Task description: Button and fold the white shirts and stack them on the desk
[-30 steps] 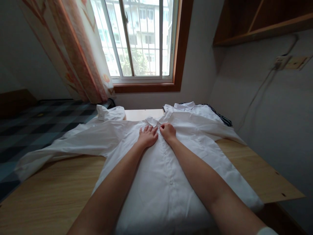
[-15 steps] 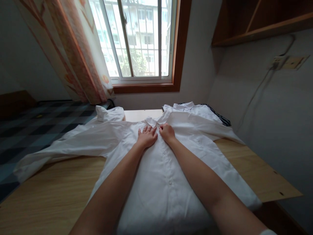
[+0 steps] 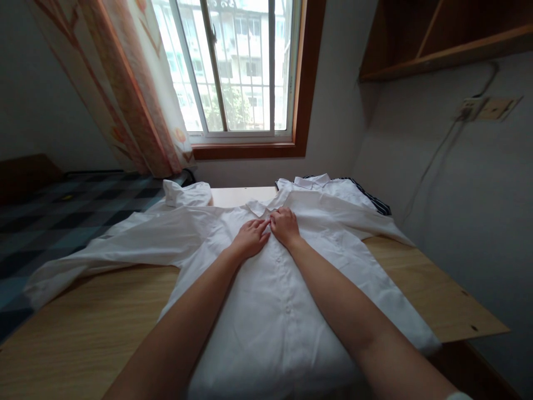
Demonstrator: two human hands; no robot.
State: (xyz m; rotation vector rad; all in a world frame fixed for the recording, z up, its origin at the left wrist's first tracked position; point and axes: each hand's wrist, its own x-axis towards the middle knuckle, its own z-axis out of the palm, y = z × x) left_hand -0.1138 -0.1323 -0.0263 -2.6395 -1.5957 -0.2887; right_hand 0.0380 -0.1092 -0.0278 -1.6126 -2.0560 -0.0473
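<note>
A white button-up shirt lies face up and spread out, its collar pointing away from me and its sleeves stretched to both sides. Just below the collar, my left hand pinches the front edge of the shirt, fingertips drawn together. My right hand is closed on the same edge from the other side, and the fingertips of both hands meet there. Whatever small button sits between them is hidden by the fingers. Lower buttons run down the front towards me.
Beneath the shirt is a wooden board. More folded white clothing lies at the back right, with a dark striped piece under it. A checked bedspread is on the left. A shelf hangs at upper right, near a wall socket.
My left hand's spread fingers have drawn together and moved slightly right to the shirt's front edge, against my right fingertips. My right hand has stayed almost in place.
</note>
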